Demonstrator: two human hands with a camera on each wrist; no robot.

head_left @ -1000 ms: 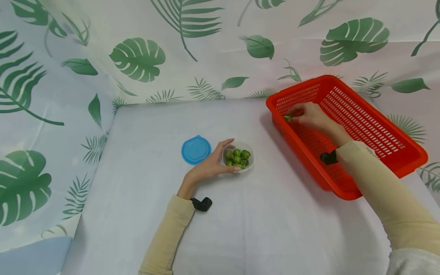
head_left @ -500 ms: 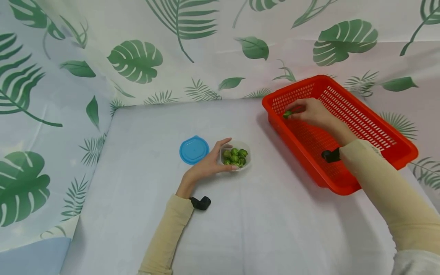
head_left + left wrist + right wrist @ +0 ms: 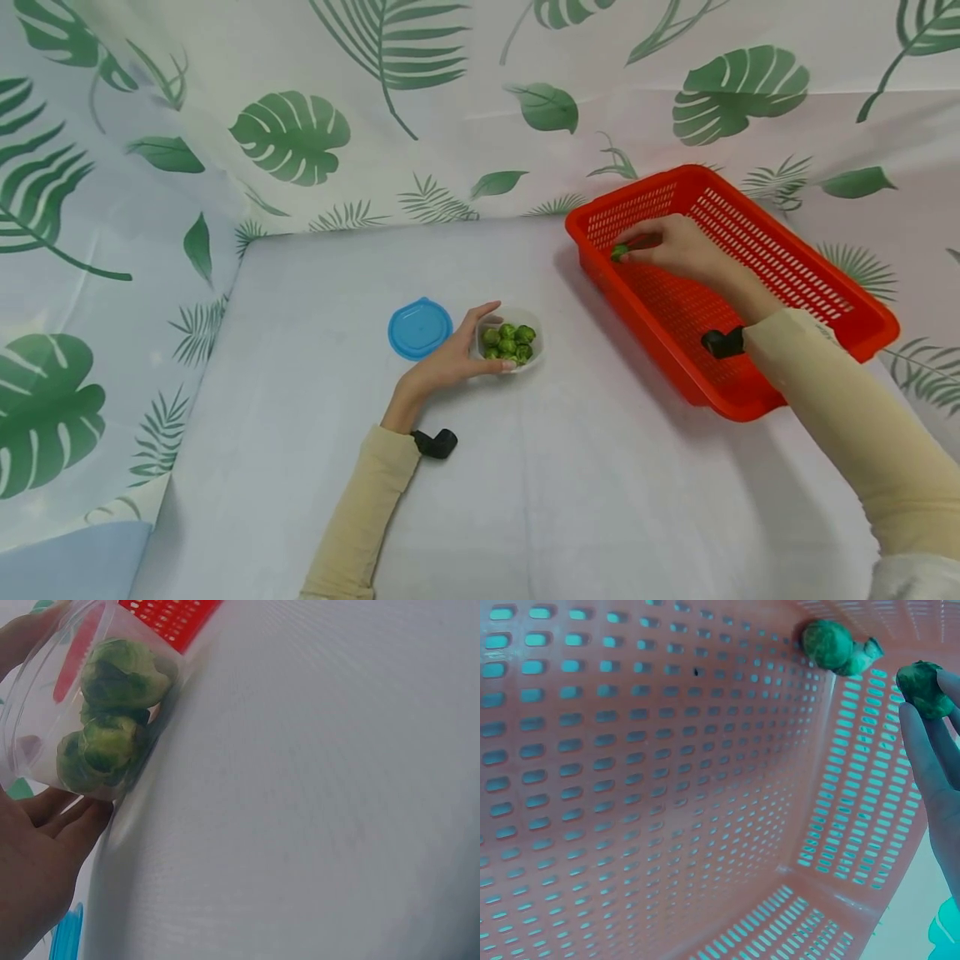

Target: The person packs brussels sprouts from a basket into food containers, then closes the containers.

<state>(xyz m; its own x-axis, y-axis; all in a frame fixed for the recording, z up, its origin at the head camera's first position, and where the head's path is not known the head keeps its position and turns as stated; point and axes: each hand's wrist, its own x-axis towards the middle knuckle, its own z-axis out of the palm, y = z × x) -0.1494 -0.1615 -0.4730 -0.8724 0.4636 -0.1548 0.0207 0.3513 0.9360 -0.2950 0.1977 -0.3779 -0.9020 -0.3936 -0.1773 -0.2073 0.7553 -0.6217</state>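
Observation:
My left hand (image 3: 450, 357) grips a small clear plastic container (image 3: 542, 340) from its left side, thumb at the near wall and fingers at the far wall. Several green Brussels sprouts (image 3: 507, 340) lie inside it; the left wrist view shows some sprouts (image 3: 124, 675) through its side. At the right, my right hand (image 3: 678, 246) is over the left end of a red perforated basket (image 3: 738, 408). Its fingertips pinch one Brussels sprout (image 3: 924, 688). In the right wrist view, another sprout (image 3: 827, 643) and a paler piece (image 3: 864, 657) lie in the basket's corner.
A round blue lid (image 3: 420, 329) lies flat on the white-covered table (image 3: 315, 400), just left of my left hand. Behind the table rises a leaf-patterned cloth (image 3: 450, 133). The basket's raised rim stands between my two hands.
My right hand has raised the pinched sprout slightly inside the basket, and more of the sprout shows. The left hand stays on the container. The whole head view shifts slightly.

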